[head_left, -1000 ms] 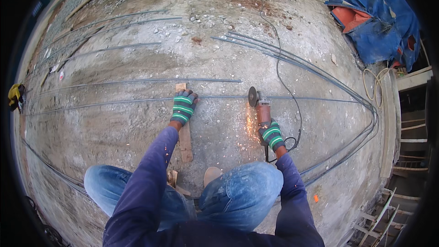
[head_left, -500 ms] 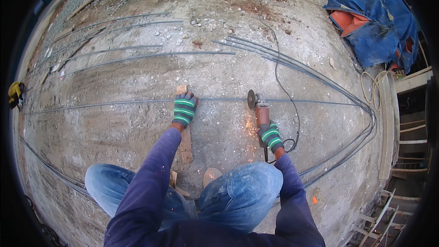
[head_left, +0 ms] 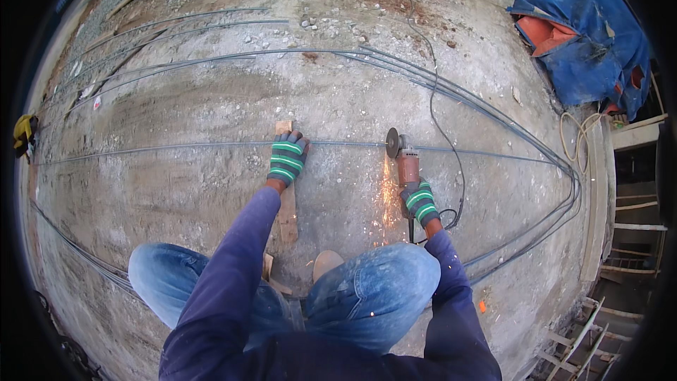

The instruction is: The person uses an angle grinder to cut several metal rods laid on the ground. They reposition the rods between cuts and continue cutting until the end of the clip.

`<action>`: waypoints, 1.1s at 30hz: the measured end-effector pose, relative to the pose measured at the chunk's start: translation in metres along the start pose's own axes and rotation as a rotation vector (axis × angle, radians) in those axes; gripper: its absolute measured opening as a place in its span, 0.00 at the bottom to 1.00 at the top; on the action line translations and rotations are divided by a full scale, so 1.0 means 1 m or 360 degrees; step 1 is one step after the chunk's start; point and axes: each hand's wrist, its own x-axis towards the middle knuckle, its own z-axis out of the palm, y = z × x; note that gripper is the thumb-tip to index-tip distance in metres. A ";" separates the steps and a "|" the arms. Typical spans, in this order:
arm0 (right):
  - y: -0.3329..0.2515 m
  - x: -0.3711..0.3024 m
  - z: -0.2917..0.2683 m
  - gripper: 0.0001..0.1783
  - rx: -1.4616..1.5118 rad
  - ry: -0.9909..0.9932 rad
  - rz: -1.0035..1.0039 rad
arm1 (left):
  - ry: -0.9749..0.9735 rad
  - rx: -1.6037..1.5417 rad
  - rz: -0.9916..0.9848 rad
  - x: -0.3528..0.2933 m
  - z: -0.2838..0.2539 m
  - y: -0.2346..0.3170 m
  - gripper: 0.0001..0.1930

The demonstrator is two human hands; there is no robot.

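The left hand, gloved in grey-and-green stripes, curls its fingers over one long, thin grey steel rod atop one flat brown wooden plank. The right hand, gloved alike, grasps one red-brown angle grinder; its single dark round disc meets the rod ahead of that hand. Orange sparks spray down between both hands.

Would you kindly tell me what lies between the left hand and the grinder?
In the head view, a stretch of metal rod crosses rough ground there.
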 end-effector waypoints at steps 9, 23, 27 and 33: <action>0.013 0.007 0.002 0.27 0.0048 -0.0027 0.0050 | 0.0016 -0.0038 -0.0030 0.000 0.000 0.001 0.07; 0.005 0.005 0.002 0.27 -0.0141 0.0056 -0.0167 | 0.0014 0.0024 0.0006 0.000 -0.003 0.001 0.06; 0.004 0.000 0.000 0.28 0.0052 -0.0040 0.0083 | -0.0022 -0.0021 -0.0009 0.001 -0.003 0.001 0.07; 0.006 0.004 0.000 0.28 -0.0049 -0.0002 -0.0025 | -0.0059 0.0011 -0.0038 0.001 -0.003 0.001 0.07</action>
